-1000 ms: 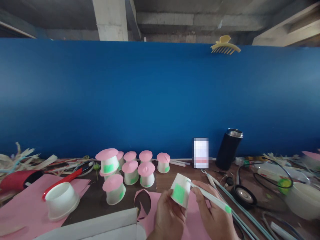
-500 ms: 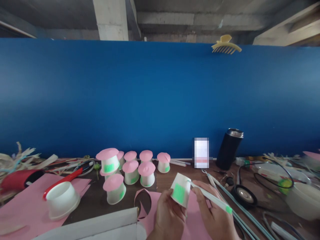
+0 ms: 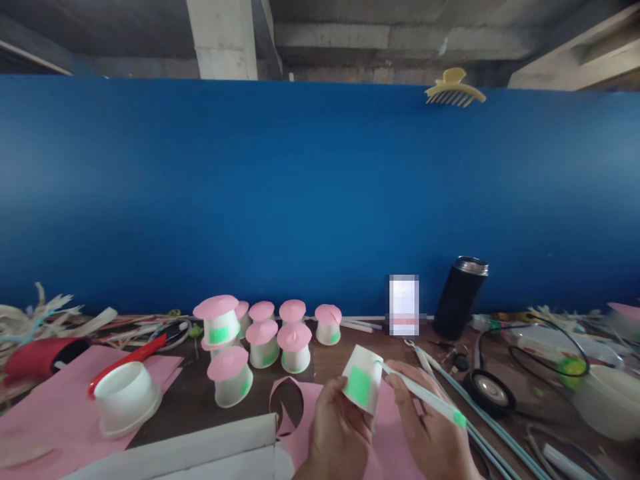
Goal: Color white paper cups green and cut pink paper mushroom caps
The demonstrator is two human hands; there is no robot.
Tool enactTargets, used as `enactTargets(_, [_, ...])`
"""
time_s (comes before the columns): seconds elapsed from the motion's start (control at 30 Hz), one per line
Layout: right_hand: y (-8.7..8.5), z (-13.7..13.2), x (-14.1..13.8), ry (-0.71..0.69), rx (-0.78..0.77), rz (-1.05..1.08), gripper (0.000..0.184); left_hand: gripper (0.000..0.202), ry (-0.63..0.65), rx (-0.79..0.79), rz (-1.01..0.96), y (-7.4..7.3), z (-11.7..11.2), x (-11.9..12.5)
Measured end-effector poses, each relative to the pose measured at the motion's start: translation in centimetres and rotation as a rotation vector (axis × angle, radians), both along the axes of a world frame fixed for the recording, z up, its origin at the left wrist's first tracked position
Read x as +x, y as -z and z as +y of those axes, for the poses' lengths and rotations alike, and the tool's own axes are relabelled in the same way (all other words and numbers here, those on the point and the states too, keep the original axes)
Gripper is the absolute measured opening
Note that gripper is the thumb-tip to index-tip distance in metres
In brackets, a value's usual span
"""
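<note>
My left hand (image 3: pixel 336 423) is closed around a white paper cup (image 3: pixel 371 360), held tilted with a green coloured patch on its side. Between the fingers of my right hand (image 3: pixel 425 417) is a white marker (image 3: pixel 423 392) with a green end. The marker's tip meets the cup near its upper right edge. Behind my hands stand several upturned cups with pink paper discs on top, among them a front cup (image 3: pixel 231 387) and a rear right cup (image 3: pixel 328 330). Pink paper (image 3: pixel 395 440) lies beneath my hands, with a cut-out hole at its left.
A white tub (image 3: pixel 127 400) and a red-handled tool (image 3: pixel 127 365) rest on pink sheets at the left. A white box edge (image 3: pixel 200 447) is in front. Right of my hands are a stethoscope (image 3: pixel 489 390), a dark bottle (image 3: pixel 459 300) and a white container (image 3: pixel 610 400). A blue partition (image 3: pixel 310 193) stands behind.
The green patch on the cup looks slightly more filled in. Both hands hold nearly the same position; the whole view has shifted a little.
</note>
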State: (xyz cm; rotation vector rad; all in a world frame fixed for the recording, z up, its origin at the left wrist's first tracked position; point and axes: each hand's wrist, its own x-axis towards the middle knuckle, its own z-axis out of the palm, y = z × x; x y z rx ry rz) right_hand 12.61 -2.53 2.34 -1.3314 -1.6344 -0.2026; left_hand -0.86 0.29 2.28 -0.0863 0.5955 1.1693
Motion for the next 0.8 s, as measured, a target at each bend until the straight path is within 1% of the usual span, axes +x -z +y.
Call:
enactTargets(0.27, [-0.1, 0.0, 0.0, -0.01, -0.01, 0.004, 0.02, 0.012, -0.017, 0.036, -0.012, 0.5, 0.1, 0.1])
enactTargets(0.43, [-0.3, -0.2, -0.1, -0.026, -0.029, 0.028, 0.021, 0.013, -0.015, 0.012, -0.007, 0.1, -0.1, 0.0])
enactTargets(0.53, [-0.3, -0.5, -0.2, -0.055, -0.004, 0.076, 0.022, 0.012, -0.018, 0.007, -0.016, 0.1, -0.1, 0.0])
enactTargets(0.6, [-0.4, -0.7, -0.4, -0.078, 0.023, 0.139, 0.026, 0.012, -0.031, 0.036, -0.028, 0.2, -0.1, 0.0])
enactTargets(0.67, [-0.6, -0.7, -0.6, -0.099, 0.03, 0.253, 0.031, 0.011, -0.029, 0.075, -0.039, 0.3, -0.2, -0.1])
enactTargets(0.73, [-0.9, -0.5, -0.8, -0.106, -0.005, 0.433, 0.032, 0.009, 0.001, 0.105, -0.051, 0.3, -0.3, -0.1])
enactTargets(0.8, [-1.1, -0.1, -0.8, -0.103, -0.075, 0.648, 0.031, 0.009, 0.016, 0.097, -0.059, 0.2, -0.3, -0.1])
